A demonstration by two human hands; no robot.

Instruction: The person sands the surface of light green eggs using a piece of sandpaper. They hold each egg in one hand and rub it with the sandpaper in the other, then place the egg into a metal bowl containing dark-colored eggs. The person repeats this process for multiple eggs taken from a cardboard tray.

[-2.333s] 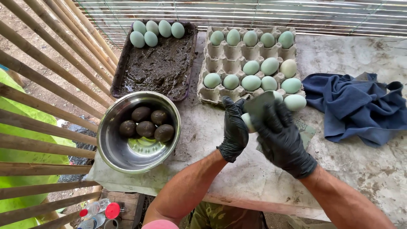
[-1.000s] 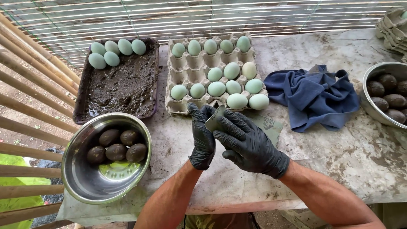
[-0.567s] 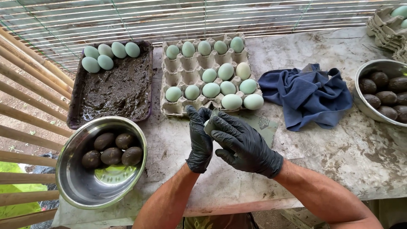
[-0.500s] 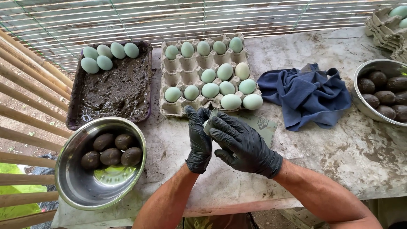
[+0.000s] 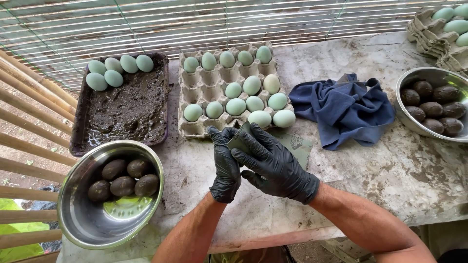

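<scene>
Nearest, the left hand (image 5: pixel 225 163) and right hand (image 5: pixel 275 163), both in black gloves, meet just in front of the egg carton (image 5: pixel 229 90) above the stained table (image 5: pixel 390 170); together they are closed around a small greyish-green pad (image 5: pixel 239 140), the right hand's fingers (image 5: pixel 253 146) wrapped over it, the left cupping from the side; whether an egg sits inside the pad cannot be told; a flat piece of the same grey-green sheet (image 5: pixel 295 146) lies on the table under the right hand, just in front of the carton.

Left of the carton and nearer, a steel bowl (image 5: pixel 109 195) holds five dark, mud-coated eggs (image 5: pixel 123 186); right of the carton lies a crumpled blue cloth (image 5: pixel 343 107), touching its corner; beyond the cloth a second steel bowl (image 5: pixel 431 104) holds about six dark eggs, cut by the frame edge.

The carton itself carries thirteen pale blue-green eggs (image 5: pixel 236 106), one paler cream; several front cups are empty.

Left of the carton a dark tray of mud (image 5: pixel 122 104) bears five pale eggs at its far end; far right of the carton, stacked empty cartons (image 5: pixel 431 36) carry three more eggs; a slatted bamboo screen (image 5: pixel 195 19) closes the back.
</scene>
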